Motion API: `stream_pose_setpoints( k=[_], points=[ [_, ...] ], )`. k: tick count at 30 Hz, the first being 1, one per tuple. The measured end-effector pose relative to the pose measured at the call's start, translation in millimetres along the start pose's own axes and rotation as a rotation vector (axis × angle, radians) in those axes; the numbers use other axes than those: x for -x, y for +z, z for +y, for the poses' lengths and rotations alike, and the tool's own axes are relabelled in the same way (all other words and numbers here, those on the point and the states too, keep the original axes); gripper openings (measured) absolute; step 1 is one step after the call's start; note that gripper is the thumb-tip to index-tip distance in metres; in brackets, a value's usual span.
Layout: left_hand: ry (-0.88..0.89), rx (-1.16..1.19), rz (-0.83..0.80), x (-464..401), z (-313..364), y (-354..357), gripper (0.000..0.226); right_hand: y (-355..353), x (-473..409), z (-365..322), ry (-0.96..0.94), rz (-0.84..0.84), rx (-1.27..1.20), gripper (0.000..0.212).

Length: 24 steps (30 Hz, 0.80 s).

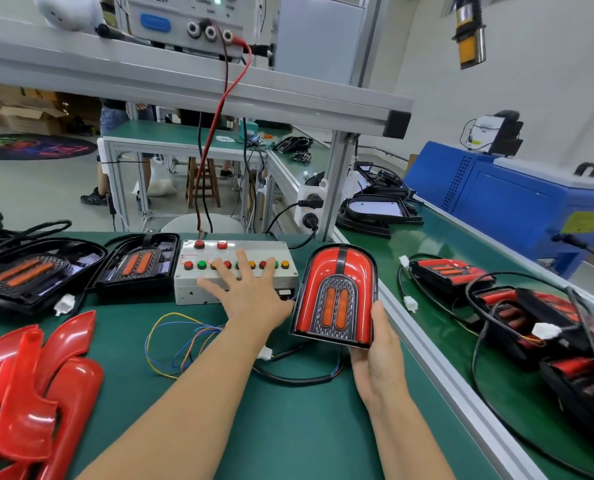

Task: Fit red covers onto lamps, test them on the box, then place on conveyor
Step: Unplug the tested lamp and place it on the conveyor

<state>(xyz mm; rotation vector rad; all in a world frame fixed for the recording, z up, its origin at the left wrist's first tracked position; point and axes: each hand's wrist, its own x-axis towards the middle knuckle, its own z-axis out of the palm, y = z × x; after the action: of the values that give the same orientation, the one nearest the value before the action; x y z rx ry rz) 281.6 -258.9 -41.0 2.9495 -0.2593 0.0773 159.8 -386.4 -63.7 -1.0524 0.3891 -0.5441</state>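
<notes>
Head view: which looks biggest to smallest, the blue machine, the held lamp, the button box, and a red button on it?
1. Blue machine, though it stands farther off.
2 and 3. Held lamp and button box look alike in size; the lamp is nearer, so I won't rank them.
4. Red button, clearly smallest.

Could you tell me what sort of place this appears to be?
Most likely a factory assembly line for vehicle lamps: a button test box on a green workbench, a conveyor carrying finished lamps, and a stack of red covers.

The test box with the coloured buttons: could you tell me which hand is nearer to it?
Left. The left hand rests on the test box; the right hand holds the covered lamp beside it.
</notes>
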Motion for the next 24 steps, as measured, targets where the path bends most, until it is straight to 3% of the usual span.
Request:
stream_pose_setpoints(
  k=[24],
  points=[
    [0.043,0.053,0.018,-4.0,-2.0,5.9,0.081,-3.7,-0.4,-0.1,0.031,0.046,-0.085,0.034]
  ],
)
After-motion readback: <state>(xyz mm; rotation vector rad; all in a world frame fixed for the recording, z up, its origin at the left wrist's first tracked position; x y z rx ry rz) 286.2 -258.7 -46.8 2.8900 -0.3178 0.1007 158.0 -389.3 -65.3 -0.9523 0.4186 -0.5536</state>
